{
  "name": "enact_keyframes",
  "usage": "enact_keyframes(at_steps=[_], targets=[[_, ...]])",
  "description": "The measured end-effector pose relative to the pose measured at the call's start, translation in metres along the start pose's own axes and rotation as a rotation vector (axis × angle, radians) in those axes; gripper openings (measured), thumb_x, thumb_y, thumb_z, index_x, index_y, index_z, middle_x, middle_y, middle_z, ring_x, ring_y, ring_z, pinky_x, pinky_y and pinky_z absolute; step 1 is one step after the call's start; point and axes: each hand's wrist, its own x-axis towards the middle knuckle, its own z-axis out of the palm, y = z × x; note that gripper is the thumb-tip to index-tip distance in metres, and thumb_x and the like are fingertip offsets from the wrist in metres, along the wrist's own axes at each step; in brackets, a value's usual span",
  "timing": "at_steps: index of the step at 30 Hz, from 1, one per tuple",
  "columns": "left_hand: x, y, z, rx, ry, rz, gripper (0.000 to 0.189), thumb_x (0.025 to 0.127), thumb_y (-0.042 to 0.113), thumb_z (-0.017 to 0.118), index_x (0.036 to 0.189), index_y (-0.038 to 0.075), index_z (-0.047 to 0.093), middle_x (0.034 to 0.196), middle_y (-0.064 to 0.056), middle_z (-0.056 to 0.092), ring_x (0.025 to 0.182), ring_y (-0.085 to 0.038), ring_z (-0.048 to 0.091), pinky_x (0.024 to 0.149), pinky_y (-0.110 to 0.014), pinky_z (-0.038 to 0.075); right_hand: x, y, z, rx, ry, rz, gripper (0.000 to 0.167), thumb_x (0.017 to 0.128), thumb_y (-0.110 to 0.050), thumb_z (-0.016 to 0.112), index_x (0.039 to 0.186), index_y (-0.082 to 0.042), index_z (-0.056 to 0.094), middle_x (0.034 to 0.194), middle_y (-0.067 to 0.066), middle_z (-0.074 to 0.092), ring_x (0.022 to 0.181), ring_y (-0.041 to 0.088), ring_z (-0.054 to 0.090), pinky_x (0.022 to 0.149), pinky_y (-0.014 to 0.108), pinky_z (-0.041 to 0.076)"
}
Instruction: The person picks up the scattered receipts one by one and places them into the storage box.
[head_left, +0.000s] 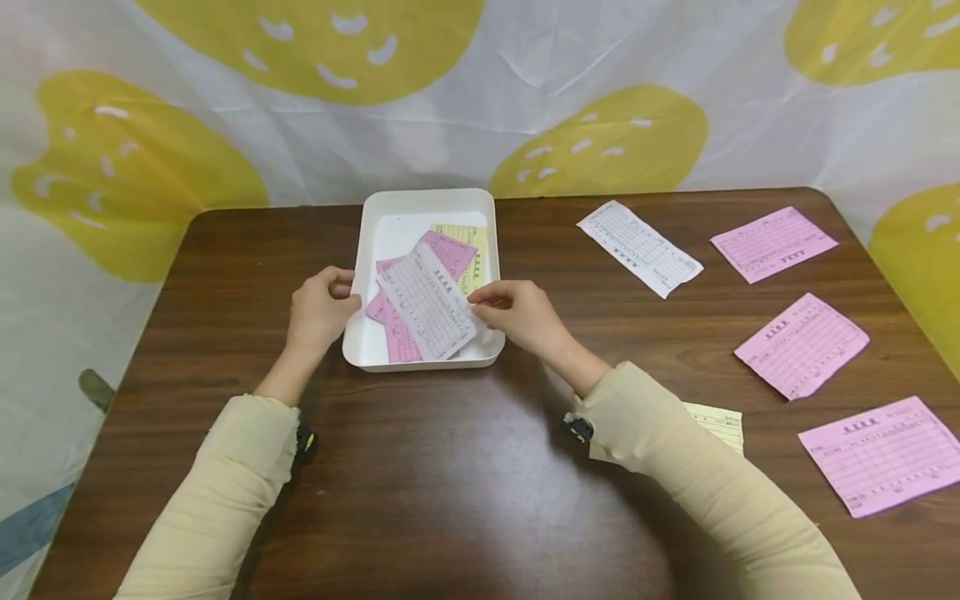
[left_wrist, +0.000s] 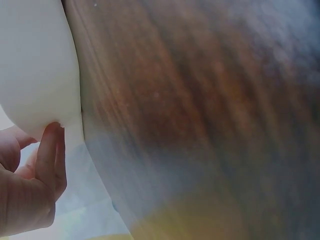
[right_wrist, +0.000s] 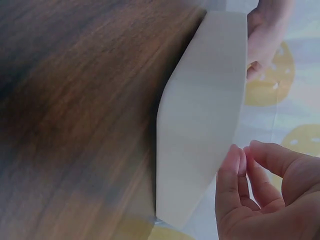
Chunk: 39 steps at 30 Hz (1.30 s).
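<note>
A white rectangular tray (head_left: 429, 202) stands on the table, several printed paper slips overlapping inside it. On top lies a white slip (head_left: 426, 304), tilted across the pile. My right hand (head_left: 525, 315) reaches over the tray's right wall and pinches that slip's right edge between thumb and fingertips. At the left wall, my left hand (head_left: 318, 308) holds the tray's rim, thumb at the edge and fingers against the outer side. Beneath the white slip show pink slips (head_left: 450, 252) and a yellow slip (head_left: 472, 242), partly covered.
Right of the tray lie a white slip (head_left: 641, 247) and three pink slips (head_left: 774, 243), spread apart on the brown wooden table (head_left: 420, 483). My right sleeve (head_left: 675, 450) partly covers a yellow slip (head_left: 720, 425). A patterned curtain (head_left: 420, 142) hangs behind the table.
</note>
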Motion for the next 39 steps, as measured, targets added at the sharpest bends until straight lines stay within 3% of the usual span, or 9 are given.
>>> enact_keyframes(at_steps=[5,12,20,26,39], targets=[[0.0,-0.001,0.0,-0.001,-0.001,-0.008,0.038,0.086,0.008,0.055,0.123,0.001,0.06,0.11,-0.023,0.068,0.101,-0.034,0.065,0.084,-0.043,0.051,-0.006,0.0,-0.008,-0.042,0.01,-0.033,0.021,0.087,-0.011,0.063,0.106,-0.003,0.07,0.104,0.014,0.072,0.092,0.021,0.065,0.072,0.021,0.048],[0.0,-0.002,0.0,-0.004,-0.007,-0.021,0.038,0.087,0.009,0.055,0.124,0.002,0.06,0.11,-0.023,0.068,0.099,-0.033,0.064,0.082,-0.042,0.051,-0.017,0.011,-0.03,-0.079,0.016,-0.053,0.021,0.087,-0.012,0.063,0.104,-0.003,0.07,0.1,0.015,0.072,0.089,0.022,0.065,0.074,0.023,0.048],[0.001,-0.002,0.001,-0.011,-0.003,-0.015,0.039,0.086,0.009,0.055,0.124,0.002,0.06,0.109,-0.023,0.069,0.098,-0.033,0.064,0.081,-0.041,0.051,-0.033,0.035,-0.064,-0.101,0.009,-0.03,0.022,0.09,-0.009,0.061,0.108,0.002,0.067,0.098,0.02,0.07,0.076,0.01,0.063,0.069,0.02,0.051],[0.001,-0.001,0.002,-0.012,-0.001,-0.013,0.039,0.086,0.009,0.055,0.124,0.002,0.06,0.109,-0.023,0.068,0.098,-0.033,0.064,0.081,-0.041,0.051,-0.051,0.051,-0.089,-0.105,-0.006,0.008,0.024,0.09,-0.01,0.061,0.109,0.003,0.065,0.1,0.021,0.068,0.075,0.001,0.058,0.069,0.018,0.05],[0.001,-0.001,0.002,-0.02,-0.003,-0.03,0.039,0.086,0.009,0.055,0.124,0.002,0.06,0.111,-0.023,0.068,0.101,-0.033,0.063,0.084,-0.042,0.051,-0.081,0.083,-0.116,-0.148,-0.078,0.055,0.027,0.089,-0.012,0.063,0.111,0.003,0.063,0.095,0.016,0.069,0.077,-0.002,0.058,0.069,0.017,0.049]])
